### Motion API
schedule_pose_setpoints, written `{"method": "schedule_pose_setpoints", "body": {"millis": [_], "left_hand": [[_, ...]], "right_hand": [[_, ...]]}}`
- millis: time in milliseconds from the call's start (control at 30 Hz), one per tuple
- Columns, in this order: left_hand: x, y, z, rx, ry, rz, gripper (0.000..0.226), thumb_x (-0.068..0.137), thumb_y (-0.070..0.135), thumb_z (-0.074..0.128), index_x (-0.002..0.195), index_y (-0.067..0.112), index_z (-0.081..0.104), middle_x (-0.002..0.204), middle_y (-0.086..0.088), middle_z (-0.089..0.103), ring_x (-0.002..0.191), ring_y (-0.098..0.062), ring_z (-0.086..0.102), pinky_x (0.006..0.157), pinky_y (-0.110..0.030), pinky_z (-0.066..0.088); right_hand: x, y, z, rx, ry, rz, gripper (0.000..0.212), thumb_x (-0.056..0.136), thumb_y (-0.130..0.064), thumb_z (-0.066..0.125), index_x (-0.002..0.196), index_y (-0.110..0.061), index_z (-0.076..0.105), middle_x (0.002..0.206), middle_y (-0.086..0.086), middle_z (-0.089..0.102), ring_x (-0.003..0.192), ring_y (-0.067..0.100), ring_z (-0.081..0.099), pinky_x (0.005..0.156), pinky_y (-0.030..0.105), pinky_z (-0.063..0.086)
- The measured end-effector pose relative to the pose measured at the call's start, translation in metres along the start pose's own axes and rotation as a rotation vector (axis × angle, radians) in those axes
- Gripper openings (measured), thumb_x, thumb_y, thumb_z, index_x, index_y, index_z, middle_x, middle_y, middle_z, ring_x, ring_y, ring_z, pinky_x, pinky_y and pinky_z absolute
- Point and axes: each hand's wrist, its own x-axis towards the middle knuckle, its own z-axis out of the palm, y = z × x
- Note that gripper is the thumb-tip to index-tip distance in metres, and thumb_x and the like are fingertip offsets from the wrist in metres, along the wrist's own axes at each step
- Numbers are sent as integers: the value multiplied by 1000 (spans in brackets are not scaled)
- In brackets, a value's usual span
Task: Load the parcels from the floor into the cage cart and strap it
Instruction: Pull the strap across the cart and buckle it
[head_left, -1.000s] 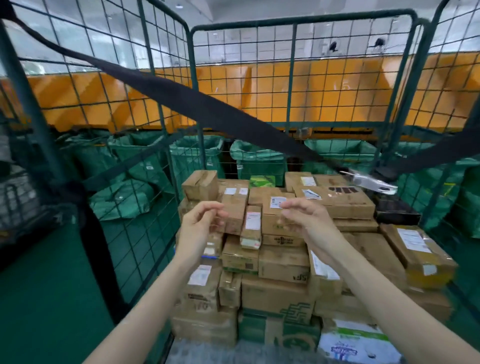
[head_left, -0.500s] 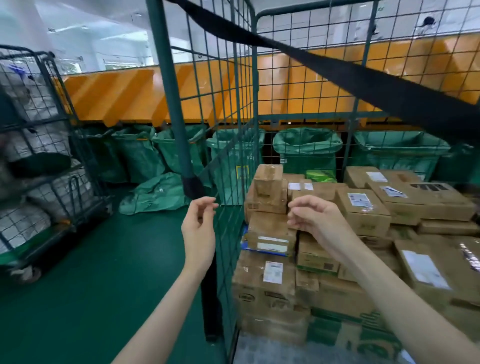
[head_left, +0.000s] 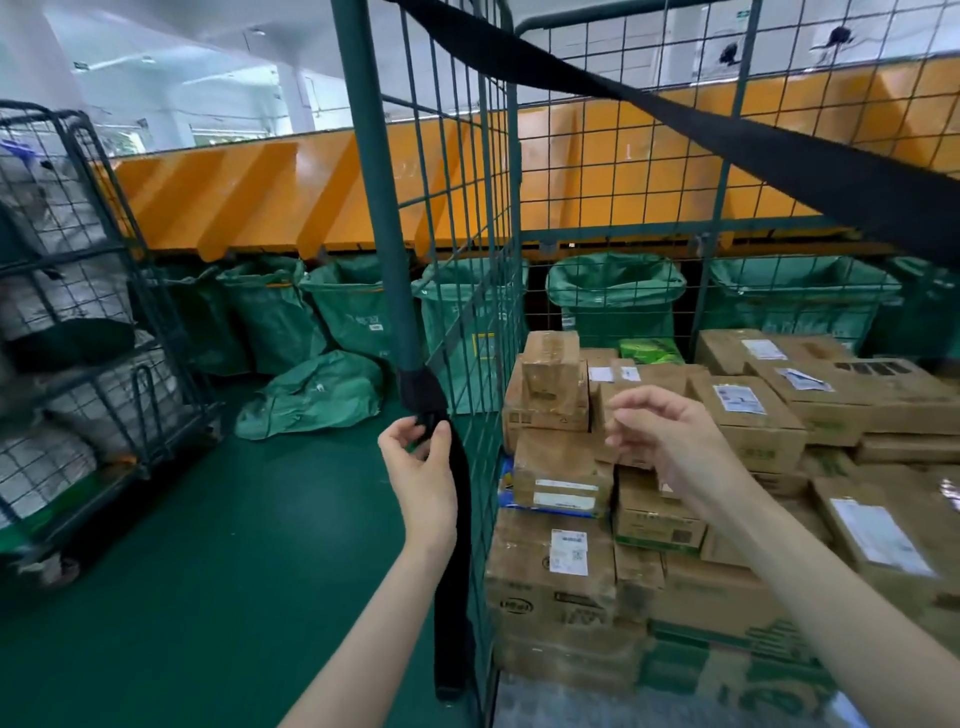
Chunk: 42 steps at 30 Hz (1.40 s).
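1. Head view: the cage cart (head_left: 363, 218) fills the frame from 12 to 4 o'clock, and its cardboard parcels (head_left: 613, 499) are stacked inside, at 3 o'clock of the corner post.
2. A lower strap (head_left: 457, 545) is looped round that post and hangs limp down it toward 6 o'clock. An upper strap (head_left: 753, 140) runs taut across the cart from 12 toward 3 o'clock.
3. Handling, as judged: the webbing is soft, light and floppy, not fragile. It is best taken near the loop or at its free end, where it can be drawn across.
4. Left hand (head_left: 423, 467): thumb and fingertips are pinched on the lower strap just below the loop.
5. Right hand (head_left: 670, 441): fingers loosely curled, holding nothing, hovering over the parcels at 3 o'clock.
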Motion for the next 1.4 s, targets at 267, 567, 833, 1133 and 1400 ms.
{"method": "schedule_pose_setpoints", "body": {"millis": [267, 567, 833, 1133, 1400], "left_hand": [[-18, -9, 20, -51, -196, -250, 65, 92, 15, 67, 149, 11, 35, 141, 3, 45, 129, -13, 46, 112, -29, 30], [-82, 17, 49, -258, -242, -503, 18, 96, 7, 60, 84, 19, 52, 82, 3, 73, 85, -13, 61, 75, -27, 49], [-230, 26, 133, -161, -334, -470, 33, 95, 22, 64, 126, 11, 63, 131, -8, 56, 111, -25, 58, 76, -38, 51], [-352, 20, 235, -99, -537, -572, 25, 106, 16, 41, 125, 4, 52, 116, -11, 67, 92, -19, 65, 74, -39, 52], [-399, 1, 312, -242, -545, -761, 34, 107, 26, 38, 136, 13, 48, 118, -5, 64, 96, -20, 60, 83, -38, 48]], "right_hand": [[-16, -9, -33, 43, 76, 14, 18, 93, 3, 56, 87, -9, 67, 72, 4, 69, 67, 19, 63, 73, 33, 53], [-73, -35, -127, 27, 83, -72, 18, 94, 4, 55, 88, -9, 67, 67, 1, 68, 63, 14, 63, 73, 33, 51], [-166, -65, -271, -72, 140, -124, 21, 93, 6, 56, 85, -9, 67, 65, 0, 68, 59, 12, 63, 63, 22, 53], [-242, -75, -400, -242, 300, -142, 24, 92, 8, 56, 82, -11, 65, 59, -3, 68, 55, 6, 60, 58, 18, 49], [-253, -67, -474, -298, 500, -143, 24, 91, 9, 57, 80, -10, 65, 65, 0, 65, 56, 4, 60, 57, 14, 48]]}}
